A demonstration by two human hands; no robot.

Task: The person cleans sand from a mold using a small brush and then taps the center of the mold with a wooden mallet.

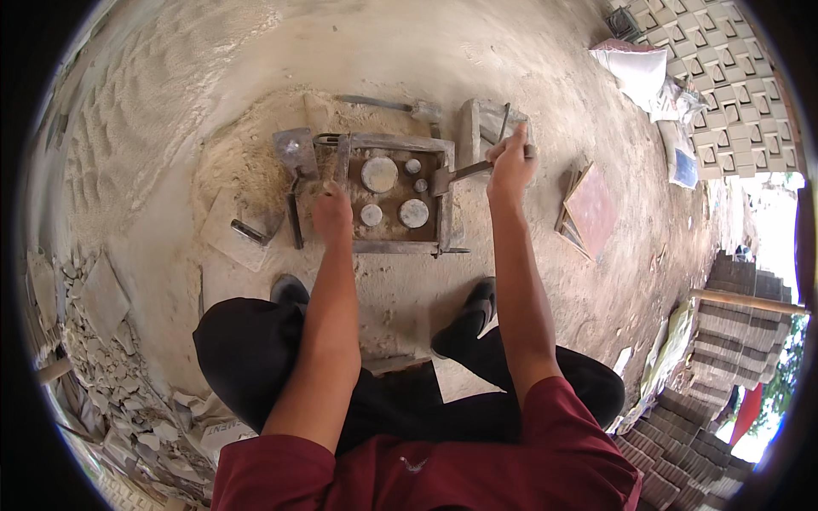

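A rectangular wooden moulding frame point(396, 247) lies on the ground before me, holding brown packed sand point(394, 189). Several round pale discs of different sizes, among them a large disc point(379, 175), sit in the sand. My right hand point(511, 162) is closed round the handle of a hammer point(469, 171), whose blocky head is at the frame's right wall. By the frame's left wall is my left hand point(332, 213), slightly blurred; its fingers are mostly hidden. Left of it lies a flat-bladed trowel point(295, 153) with a dark handle.
A long-handled tool point(375, 102) lies behind the frame. An open wooden box point(469, 132) stands at the back right, with square boards point(590, 211) farther right. Loose sand point(230, 157) and a flat plate point(223, 226) are at left. Sacks point(635, 72) and stacked tiles point(737, 332) line the right side.
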